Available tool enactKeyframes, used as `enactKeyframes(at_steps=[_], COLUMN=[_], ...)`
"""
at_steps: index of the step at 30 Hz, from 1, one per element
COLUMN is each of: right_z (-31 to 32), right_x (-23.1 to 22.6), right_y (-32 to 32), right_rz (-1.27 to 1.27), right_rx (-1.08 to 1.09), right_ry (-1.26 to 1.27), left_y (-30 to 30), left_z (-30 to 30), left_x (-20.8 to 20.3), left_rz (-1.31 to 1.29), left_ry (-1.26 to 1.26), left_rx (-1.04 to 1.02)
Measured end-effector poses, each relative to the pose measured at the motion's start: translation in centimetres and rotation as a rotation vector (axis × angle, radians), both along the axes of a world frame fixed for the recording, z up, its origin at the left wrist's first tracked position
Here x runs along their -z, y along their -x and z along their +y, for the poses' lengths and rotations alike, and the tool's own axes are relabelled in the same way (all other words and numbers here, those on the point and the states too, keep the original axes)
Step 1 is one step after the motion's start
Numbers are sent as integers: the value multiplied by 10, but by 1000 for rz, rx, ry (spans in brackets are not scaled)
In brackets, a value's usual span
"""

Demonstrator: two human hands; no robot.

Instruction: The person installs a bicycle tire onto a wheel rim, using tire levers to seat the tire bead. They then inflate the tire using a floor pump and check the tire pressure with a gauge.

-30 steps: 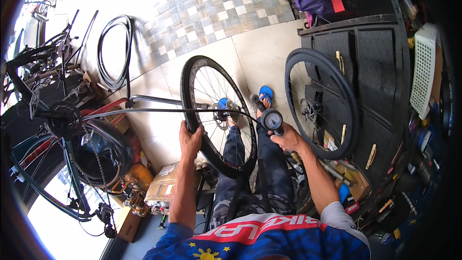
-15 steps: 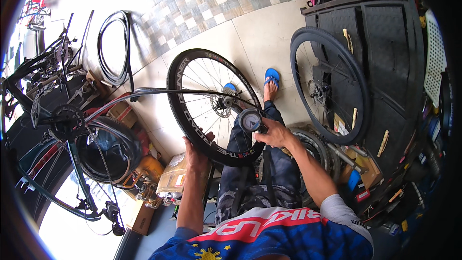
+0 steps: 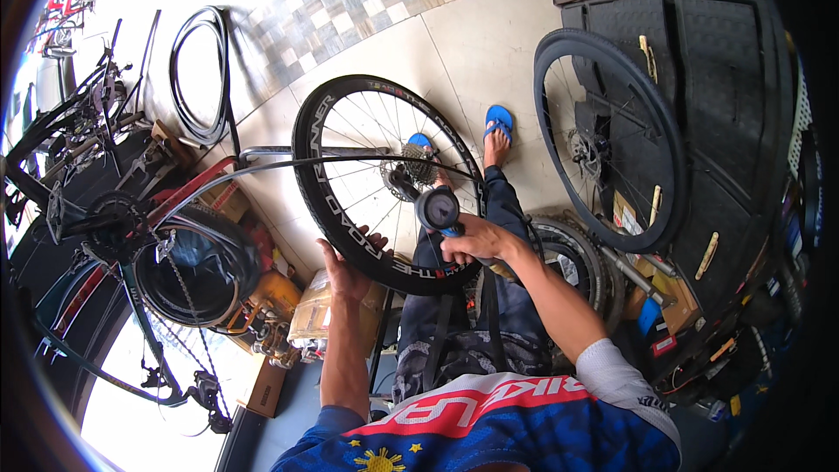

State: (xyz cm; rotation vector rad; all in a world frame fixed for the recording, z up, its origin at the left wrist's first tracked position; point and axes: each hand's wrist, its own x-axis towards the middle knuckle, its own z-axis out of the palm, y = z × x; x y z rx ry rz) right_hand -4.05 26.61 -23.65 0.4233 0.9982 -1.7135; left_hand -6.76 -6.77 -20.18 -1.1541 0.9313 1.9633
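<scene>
A bicycle wheel [image 3: 330, 205] with a black deep rim and a sprocket cassette [image 3: 416, 166] stands tilted before my legs. My left hand [image 3: 347, 278] cups its lower left side, thumb outside the tyre and fingers showing past the rim. In my right hand [image 3: 482, 239] is a tyre inflator [image 3: 438, 209] with a round gauge, held over the lower right part of the wheel. The inflator's lower end and the valve are hidden. A dark air hose [image 3: 350, 158] crosses in front of the spokes from the left.
A second wheel [image 3: 549, 114] leans against a black panel [image 3: 717, 96] on the right. To the left stands a bicycle frame [image 3: 131, 275] with a hanging chain. A coiled hose [image 3: 177, 79] lies on the tiled floor, and a taped cardboard box [image 3: 319, 319] sits beside my left forearm.
My right hand and the inflator have shifted left and slightly up. The wheel has turned a little, showing more of its cassette. My left hand has moved slightly left, its fingers now showing past the rim.
</scene>
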Motion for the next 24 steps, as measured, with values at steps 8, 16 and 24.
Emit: enactKeyframes(at_steps=[8,16,24], right_z=[-102,-159,-163], right_x=[42,54,54], right_y=[54,45,50], right_rz=[-120,-223,-287], right_rx=[277,355,324], right_ry=[-3,-2,30], left_y=[-11,-27,-28], left_z=[10,10,11], left_x=[-5,1,-2], left_rz=[-26,34,40], left_ry=[93,125,178], left_rx=[-32,-9,1])
